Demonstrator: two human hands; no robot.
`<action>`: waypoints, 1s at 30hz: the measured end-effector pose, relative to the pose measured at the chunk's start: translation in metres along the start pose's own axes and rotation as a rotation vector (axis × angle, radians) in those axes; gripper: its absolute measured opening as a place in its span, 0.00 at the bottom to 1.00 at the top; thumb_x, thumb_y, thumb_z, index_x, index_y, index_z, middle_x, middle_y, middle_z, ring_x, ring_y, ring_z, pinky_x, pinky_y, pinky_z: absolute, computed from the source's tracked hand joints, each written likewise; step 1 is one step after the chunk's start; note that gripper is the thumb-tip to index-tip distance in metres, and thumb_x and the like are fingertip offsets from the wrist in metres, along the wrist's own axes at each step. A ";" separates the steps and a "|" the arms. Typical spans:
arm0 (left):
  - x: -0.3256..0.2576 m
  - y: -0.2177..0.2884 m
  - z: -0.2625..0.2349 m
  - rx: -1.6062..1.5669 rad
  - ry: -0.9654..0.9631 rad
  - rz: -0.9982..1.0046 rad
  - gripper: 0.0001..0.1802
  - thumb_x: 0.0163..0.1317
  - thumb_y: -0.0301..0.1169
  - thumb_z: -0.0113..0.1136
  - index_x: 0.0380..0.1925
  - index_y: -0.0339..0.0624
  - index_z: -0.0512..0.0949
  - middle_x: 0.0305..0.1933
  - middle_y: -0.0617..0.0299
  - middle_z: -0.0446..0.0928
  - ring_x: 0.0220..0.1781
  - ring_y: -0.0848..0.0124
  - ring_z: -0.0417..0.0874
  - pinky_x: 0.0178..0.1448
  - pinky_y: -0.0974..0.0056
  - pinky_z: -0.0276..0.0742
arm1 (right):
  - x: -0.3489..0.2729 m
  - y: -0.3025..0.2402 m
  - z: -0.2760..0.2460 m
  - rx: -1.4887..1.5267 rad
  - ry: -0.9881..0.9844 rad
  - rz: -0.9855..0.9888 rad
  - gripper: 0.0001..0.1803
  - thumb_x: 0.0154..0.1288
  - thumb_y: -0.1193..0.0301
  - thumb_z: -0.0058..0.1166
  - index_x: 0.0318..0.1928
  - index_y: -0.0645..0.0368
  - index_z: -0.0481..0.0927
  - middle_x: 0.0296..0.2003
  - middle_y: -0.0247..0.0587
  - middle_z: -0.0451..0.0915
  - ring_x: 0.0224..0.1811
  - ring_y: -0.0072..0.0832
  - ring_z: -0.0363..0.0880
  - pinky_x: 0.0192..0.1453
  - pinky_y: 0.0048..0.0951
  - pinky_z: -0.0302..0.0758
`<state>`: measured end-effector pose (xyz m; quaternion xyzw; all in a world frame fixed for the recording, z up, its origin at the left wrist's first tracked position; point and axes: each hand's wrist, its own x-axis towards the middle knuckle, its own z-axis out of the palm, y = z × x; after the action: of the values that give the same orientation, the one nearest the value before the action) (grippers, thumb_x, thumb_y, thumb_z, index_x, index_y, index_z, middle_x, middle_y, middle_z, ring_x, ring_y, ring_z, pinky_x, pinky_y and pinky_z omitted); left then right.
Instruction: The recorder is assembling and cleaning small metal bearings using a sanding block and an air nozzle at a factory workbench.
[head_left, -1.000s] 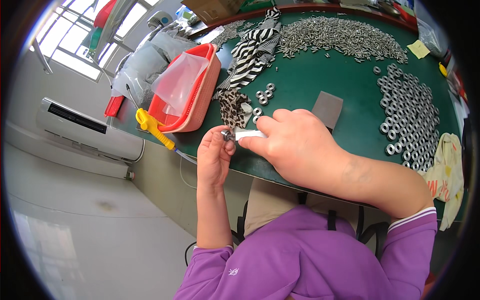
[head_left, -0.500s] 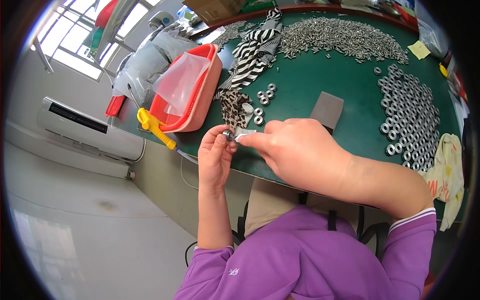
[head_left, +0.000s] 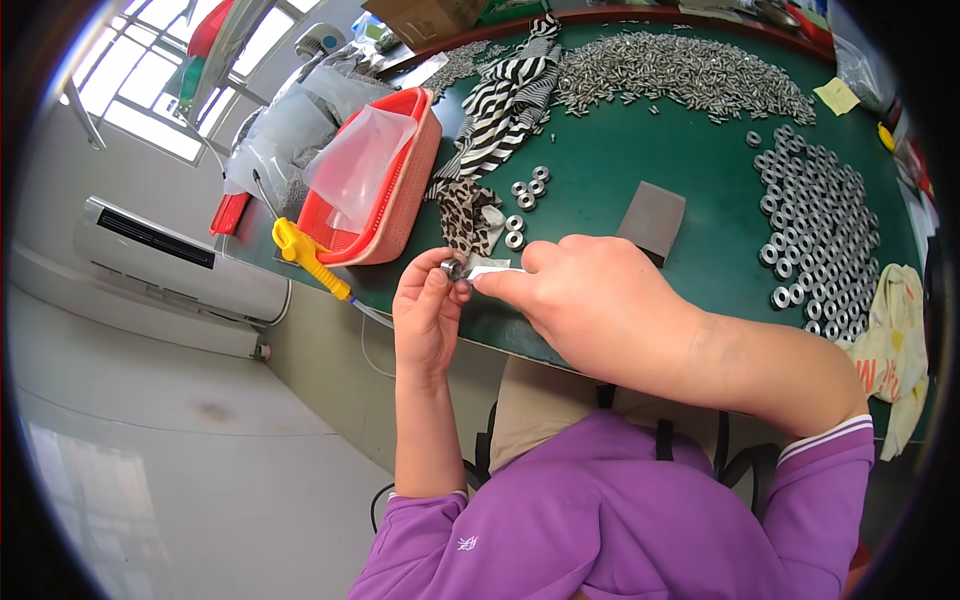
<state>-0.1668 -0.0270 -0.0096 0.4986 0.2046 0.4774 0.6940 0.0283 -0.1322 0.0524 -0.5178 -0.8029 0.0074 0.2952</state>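
Note:
My left hand (head_left: 424, 310) pinches a small shiny metal ring (head_left: 451, 268) between thumb and fingers, just over the table's near edge. Closed on a thin white strip (head_left: 487, 271), my right hand (head_left: 605, 300) has its index finger stretched against the ring's right side. The strip's material is unclear, and most of my right fingers are hidden behind the hand. Several loose rings (head_left: 514, 240) lie beyond my hands. Beside them is a leopard-print cloth (head_left: 464, 215). A grey-brown block (head_left: 653, 220) sits beyond my right hand.
A red basket (head_left: 408, 180) with a plastic bag stands on the left, beside a yellow air gun (head_left: 305, 255). A striped cloth (head_left: 505, 100) and a heap of metal pins (head_left: 680, 78) lie farther back. Many rings (head_left: 815, 230) and a pale cloth (head_left: 897, 340) are on the right.
The ring has tilted slightly in my left fingers, and more of the white strip shows beside it. Both hands stay in nearly the same place.

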 end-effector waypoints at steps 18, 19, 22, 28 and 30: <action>0.002 -0.002 0.000 0.018 0.008 -0.039 0.12 0.64 0.32 0.53 0.43 0.35 0.72 0.35 0.62 0.74 0.30 0.77 0.72 0.34 0.73 0.69 | -0.001 -0.003 0.008 -0.209 0.157 -0.080 0.13 0.49 0.71 0.51 0.38 0.50 0.80 0.25 0.31 0.71 0.29 0.27 0.72 0.30 0.29 0.70; 0.002 -0.002 -0.002 0.018 0.007 -0.039 0.12 0.64 0.32 0.53 0.43 0.35 0.72 0.35 0.62 0.74 0.30 0.77 0.72 0.34 0.73 0.69 | 0.000 -0.003 0.009 -0.210 0.158 -0.080 0.13 0.49 0.71 0.51 0.38 0.50 0.80 0.25 0.31 0.71 0.29 0.27 0.72 0.30 0.29 0.70; 0.003 -0.003 -0.010 -0.066 -0.061 -0.069 0.12 0.65 0.32 0.52 0.43 0.35 0.72 0.34 0.62 0.73 0.30 0.77 0.71 0.34 0.73 0.68 | 0.003 0.000 0.008 -0.308 0.189 -0.166 0.12 0.48 0.71 0.52 0.37 0.50 0.81 0.24 0.29 0.70 0.29 0.26 0.71 0.30 0.27 0.69; 0.000 0.002 -0.007 -0.075 0.042 0.012 0.13 0.65 0.29 0.51 0.47 0.35 0.70 0.41 0.58 0.74 0.35 0.76 0.73 0.39 0.73 0.70 | 0.002 0.000 -0.001 -0.219 0.174 -0.132 0.16 0.49 0.72 0.51 0.42 0.51 0.78 0.25 0.31 0.71 0.29 0.28 0.72 0.30 0.28 0.70; -0.001 0.004 -0.006 -0.063 0.029 0.029 0.14 0.64 0.27 0.51 0.48 0.35 0.69 0.46 0.56 0.74 0.37 0.74 0.75 0.42 0.72 0.72 | 0.001 0.001 -0.002 -0.127 0.106 -0.097 0.17 0.52 0.74 0.50 0.45 0.51 0.77 0.24 0.34 0.72 0.28 0.31 0.74 0.29 0.31 0.72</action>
<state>-0.1738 -0.0244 -0.0089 0.4725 0.1923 0.5010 0.6991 0.0296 -0.1312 0.0542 -0.4958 -0.8091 -0.0850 0.3038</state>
